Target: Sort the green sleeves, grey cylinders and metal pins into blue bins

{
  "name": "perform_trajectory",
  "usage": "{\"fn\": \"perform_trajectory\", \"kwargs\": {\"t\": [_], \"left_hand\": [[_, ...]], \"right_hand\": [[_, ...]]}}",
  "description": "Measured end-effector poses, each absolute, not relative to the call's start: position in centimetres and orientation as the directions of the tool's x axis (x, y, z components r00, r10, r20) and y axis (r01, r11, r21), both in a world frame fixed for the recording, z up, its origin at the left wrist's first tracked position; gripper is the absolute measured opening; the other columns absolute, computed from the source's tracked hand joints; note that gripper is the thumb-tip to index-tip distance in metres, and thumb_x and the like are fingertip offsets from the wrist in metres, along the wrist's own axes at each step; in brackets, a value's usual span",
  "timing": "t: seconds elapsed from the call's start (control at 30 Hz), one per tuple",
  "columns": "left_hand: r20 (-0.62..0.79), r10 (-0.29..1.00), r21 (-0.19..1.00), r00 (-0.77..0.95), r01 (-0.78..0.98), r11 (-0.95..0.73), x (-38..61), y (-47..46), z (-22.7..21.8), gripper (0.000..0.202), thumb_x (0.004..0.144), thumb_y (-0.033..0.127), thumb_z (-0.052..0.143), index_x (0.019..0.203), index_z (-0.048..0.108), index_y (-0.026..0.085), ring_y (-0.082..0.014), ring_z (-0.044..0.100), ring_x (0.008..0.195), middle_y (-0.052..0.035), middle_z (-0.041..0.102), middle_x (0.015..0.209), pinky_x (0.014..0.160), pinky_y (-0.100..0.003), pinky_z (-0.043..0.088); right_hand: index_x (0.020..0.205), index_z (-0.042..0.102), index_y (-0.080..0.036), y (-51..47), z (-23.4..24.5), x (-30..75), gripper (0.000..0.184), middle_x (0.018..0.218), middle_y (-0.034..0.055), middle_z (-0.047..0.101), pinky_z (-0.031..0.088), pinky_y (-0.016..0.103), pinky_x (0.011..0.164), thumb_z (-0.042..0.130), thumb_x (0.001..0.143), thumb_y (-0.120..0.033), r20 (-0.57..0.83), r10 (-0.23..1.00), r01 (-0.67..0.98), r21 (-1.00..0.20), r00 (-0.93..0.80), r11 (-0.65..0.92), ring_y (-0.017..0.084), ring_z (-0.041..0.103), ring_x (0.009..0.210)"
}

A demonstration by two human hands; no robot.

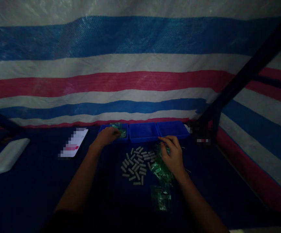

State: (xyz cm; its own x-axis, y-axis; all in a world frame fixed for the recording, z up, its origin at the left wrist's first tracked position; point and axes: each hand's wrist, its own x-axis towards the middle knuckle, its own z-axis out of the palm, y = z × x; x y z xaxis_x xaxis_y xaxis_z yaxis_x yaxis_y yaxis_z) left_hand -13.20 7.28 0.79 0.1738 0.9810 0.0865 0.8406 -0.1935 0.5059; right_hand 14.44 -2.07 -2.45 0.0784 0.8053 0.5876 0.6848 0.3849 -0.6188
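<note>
My left hand (pixel 107 136) reaches to the leftmost blue tray (pixel 125 127), fingers closed on a small green bag (pixel 120 131) at the tray. My right hand (pixel 172 154) rests over a pile of green bags (pixel 161 171), its fingers pinched on something small that I cannot make out. Between the hands lie several small grey cylinders (pixel 135 165) scattered on the dark blue table. Another green bag (pixel 161 195) lies nearer to me.
Two more blue trays (pixel 143 131) (pixel 173 128) stand in a row at the back. A white card (pixel 74 142) and a white flat box (pixel 5 157) lie at the left. A striped tarpaulin hangs behind; a dark frame bar (pixel 242 77) slants on the right.
</note>
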Motion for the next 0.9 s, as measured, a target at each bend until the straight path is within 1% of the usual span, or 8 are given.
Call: {"fn": "perform_trajectory", "kwargs": {"t": [0.1,0.2,0.27,0.37,0.47,0.63,0.8,0.9], "left_hand": [[0.075,0.979,0.438,0.19,0.876,-0.203,-12.6,7.0,0.4,0.009,0.069,0.022,0.06,0.071,0.068,0.021,-0.0213,0.062,0.077,-0.0044,0.067,0.078,0.071,-0.029,0.044],[0.175,0.979,0.385,0.101,0.908,-0.163,-11.0,5.0,0.8,0.025,0.08,0.027,0.05,0.097,0.065,0.018,-0.024,0.057,0.093,-0.0105,0.06,0.103,0.082,-0.035,0.042],[0.257,0.964,0.37,0.064,0.915,-0.159,-8.8,2.8,1.2,0.031,0.086,0.028,0.041,0.109,0.059,0.018,-0.024,0.054,0.099,-0.0114,0.056,0.109,0.087,-0.037,0.041],[0.267,0.909,0.367,0.321,0.838,-0.404,-4.6,-0.9,0.9,0.027,0.087,0.03,0.043,0.103,0.061,0.019,-0.0217,0.056,0.093,-0.0077,0.059,0.095,0.084,-0.034,0.044],[0.146,0.861,0.362,0.487,0.784,-0.504,-0.7,-3.7,-0.8,0.036,0.079,0.044,0.054,0.102,0.059,0.018,-0.0273,0.053,0.095,-0.0097,0.059,0.096,0.082,-0.04,0.044],[0.063,0.85,0.374,0.523,0.777,-0.506,2.2,-5.4,-2.4,0.057,0.064,0.053,0.066,0.104,0.054,0.015,-0.0334,0.046,0.105,-0.0131,0.055,0.108,0.087,-0.047,0.04],[0.039,0.849,0.406,0.528,0.768,-0.496,2.2,-4.9,-2.0,0.033,0.07,0.033,0.067,0.095,0.056,0.015,-0.031,0.048,0.102,-0.0121,0.057,0.102,0.086,-0.046,0.04],[0.027,0.845,0.614,0.534,0.658,-0.436,1.2,-4.0,-2.0,0.02,0.072,0.023,0.064,0.089,0.056,0.017,-0.0239,0.055,0.091,-0.0069,0.061,0.092,0.081,-0.037,0.042]], "right_hand": [[0.097,0.063,-0.02,-1.9,-2.4,14.8,0.023,0.092,0.0063,0.05,0.046,0.036,0.078,0.046,0.083,-0.02,0.559,0.822,0.678,-0.647,0.109,0.35,0.019,0.053,0.086],[0.094,0.064,-0.02,-1.6,-2.4,15.2,0.021,0.089,0.0058,0.051,0.046,0.035,0.077,0.046,0.083,-0.022,0.546,0.827,0.665,-0.669,0.136,0.333,0.019,0.053,0.085],[0.093,0.064,-0.02,-1.5,-2.5,15.5,0.021,0.088,0.0055,0.052,0.046,0.034,0.075,0.047,0.083,-0.023,0.531,0.833,0.664,-0.681,0.157,0.309,0.019,0.053,0.083],[0.092,0.065,-0.02,-1.2,-2.5,15.9,0.02,0.087,0.0055,0.054,0.045,0.033,0.073,0.047,0.083,-0.024,0.513,0.842,0.674,-0.683,0.168,0.282,0.019,0.054,0.082],[0.091,0.065,-0.02,-1.1,-2.6,15.9,0.02,0.086,0.0053,0.056,0.045,0.033,0.074,0.047,0.083,-0.025,0.506,0.846,0.672,-0.686,0.167,0.278,0.019,0.055,0.081],[0.09,0.065,-0.019,-1.0,-2.9,15.6,0.021,0.085,0.0054,0.058,0.045,0.032,0.074,0.046,0.084,-0.024,0.485,0.862,0.649,-0.706,0.15,0.284,0.018,0.056,0.082],[0.089,0.065,-0.018,-0.9,-3.0,15.4,0.021,0.083,0.0053,0.058,0.044,0.031,0.071,0.046,0.083,-0.024,0.463,0.875,0.633,-0.722,0.144,0.278,0.018,0.056,0.079],[0.086,0.066,-0.019,-0.9,-3.0,15.4,0.02,0.082,0.0048,0.059,0.043,0.032,0.072,0.048,0.082,-0.026,0.453,0.877,0.603,-0.748,0.158,0.278,0.018,0.055,0.079]]}}
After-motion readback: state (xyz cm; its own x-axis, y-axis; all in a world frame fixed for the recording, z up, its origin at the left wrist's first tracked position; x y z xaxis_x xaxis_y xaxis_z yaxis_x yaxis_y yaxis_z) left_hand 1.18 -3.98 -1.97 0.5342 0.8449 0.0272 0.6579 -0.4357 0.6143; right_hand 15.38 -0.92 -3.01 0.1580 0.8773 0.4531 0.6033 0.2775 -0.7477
